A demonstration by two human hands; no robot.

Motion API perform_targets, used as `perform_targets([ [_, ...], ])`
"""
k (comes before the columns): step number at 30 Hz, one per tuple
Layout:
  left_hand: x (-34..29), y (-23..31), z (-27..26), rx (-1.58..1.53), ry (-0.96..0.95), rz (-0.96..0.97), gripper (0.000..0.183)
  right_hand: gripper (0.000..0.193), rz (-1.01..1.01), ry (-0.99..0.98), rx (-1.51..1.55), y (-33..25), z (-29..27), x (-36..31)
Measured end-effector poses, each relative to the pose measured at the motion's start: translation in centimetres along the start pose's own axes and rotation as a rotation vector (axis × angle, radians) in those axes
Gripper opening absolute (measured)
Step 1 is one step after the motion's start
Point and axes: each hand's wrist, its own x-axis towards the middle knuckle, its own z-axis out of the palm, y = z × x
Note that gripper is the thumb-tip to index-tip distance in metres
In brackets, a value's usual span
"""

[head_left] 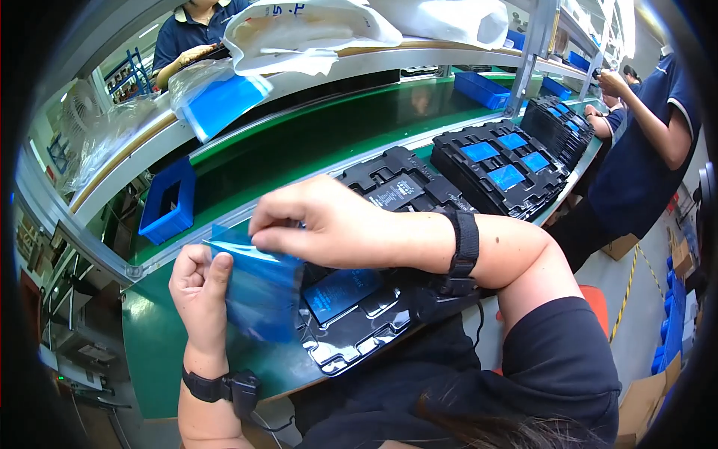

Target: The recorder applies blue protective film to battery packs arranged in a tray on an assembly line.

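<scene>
Over the left end of the green bench, my left hand [198,288] grips the edge of a clear blue film sheet [262,303] between thumb and fingers. My right hand [318,224] reaches across and pinches the film's upper edge, fingers closed. The sheet hangs between both hands and is slightly blurred; whether it is one layer or several I cannot tell. Just right of it, a black moulded tray [366,346] lies on the bench. In that tray sits a flat rectangular piece like a battery pack [342,294], its face blue. A similar grey piece [396,193] with a printed label lies beyond my right forearm.
Stacked black trays [497,165] with blue-faced pieces run off to the right. A blue bin [170,200] stands at left, another blue bin [481,90] at the back. Overhead, a shelf holds white bags [307,34] and blue sheets [224,105]. Co-workers stand opposite and at right.
</scene>
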Motion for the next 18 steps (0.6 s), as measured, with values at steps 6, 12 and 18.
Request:
perform_targets([
  [6,-0.3,0.7,-0.3,-0.027,-0.107,0.022,0.023,0.010,0.087,0.405,0.101,0.8,-0.4,0.4],
  [12,-0.1,0.9,-0.1,0.024,-0.049,0.024,0.021,0.022,0.222,0.420,0.272,0.9,-2.4,1.2],
  [18,0.1,0.6,-0.3,0.018,0.107,0.087,0.020,0.044,0.347,-0.194,0.251,-0.3,-0.2,0.6],
])
